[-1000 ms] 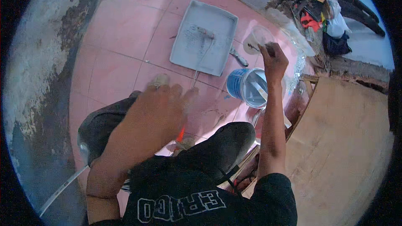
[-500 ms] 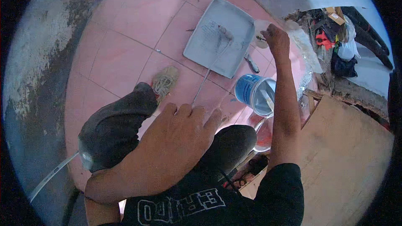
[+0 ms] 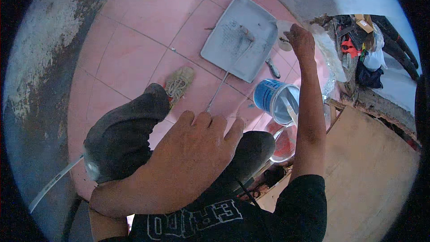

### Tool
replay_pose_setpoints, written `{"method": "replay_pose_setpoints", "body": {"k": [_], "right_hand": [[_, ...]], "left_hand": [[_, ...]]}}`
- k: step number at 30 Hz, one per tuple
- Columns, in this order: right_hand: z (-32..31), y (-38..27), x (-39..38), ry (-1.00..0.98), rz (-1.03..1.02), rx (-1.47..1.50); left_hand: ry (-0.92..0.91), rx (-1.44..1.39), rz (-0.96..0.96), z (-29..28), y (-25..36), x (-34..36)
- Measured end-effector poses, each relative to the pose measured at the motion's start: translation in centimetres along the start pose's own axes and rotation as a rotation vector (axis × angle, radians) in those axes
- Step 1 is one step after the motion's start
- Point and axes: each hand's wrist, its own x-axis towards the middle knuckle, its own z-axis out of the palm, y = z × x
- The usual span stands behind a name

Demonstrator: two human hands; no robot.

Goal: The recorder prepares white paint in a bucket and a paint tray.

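Observation:
My left hand (image 3: 197, 157) is curled in front of my knees, its fingers bent down and away from view. A thin-framed paint roller (image 3: 218, 90) runs from under these fingers into a grey paint tray (image 3: 215, 54), where its small grey head lies. The handle end is hidden beneath my hand, which seems closed on it. My right hand (image 3: 303, 42) is stretched forward, pinching a translucent plastic cup (image 3: 283, 35) at the tray's right edge. The cup is tilted, and whether it holds liquid cannot be made out.
Beside my right forearm stands a blue-and-white paint bucket (image 3: 269, 96) with a stick in it. Behind it is a reddish container (image 3: 284, 143). A dark-bladed tool (image 3: 272, 68) lies beside the tray. Bags and scraps (image 3: 371, 58) are at far right, near a wooden board (image 3: 371, 161).
The whole view has shifted slightly, with the tray and bucket now a little farther right. Both hands keep nearly the same poses, the right one still on the cup.

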Motion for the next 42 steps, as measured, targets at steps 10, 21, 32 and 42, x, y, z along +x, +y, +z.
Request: {"method": "replay_pose_setpoints", "body": {"k": [10,21,32,42], "right_hand": [[-1.6,-0.6,0.6,-0.06,0.002,-0.073],[-1.6,0.3,0.2,-0.048,-0.014,-0.04],[-3.1,1.3,-2.4,0.007,0.065,-0.051],[-7.6,-0.1,-10.3,0.238,0.449,0.373]], "left_hand": [[-0.044,0.047,-0.036,-0.1,0.0,0.2],[-0.004,0.013,-0.01,0.0,-0.1,0.0],[-0.031,-0.001,-0.041,-0.2,0.0,0.6],[0.004,0.004,-0.046,0.1,0.1,1.5]]}}
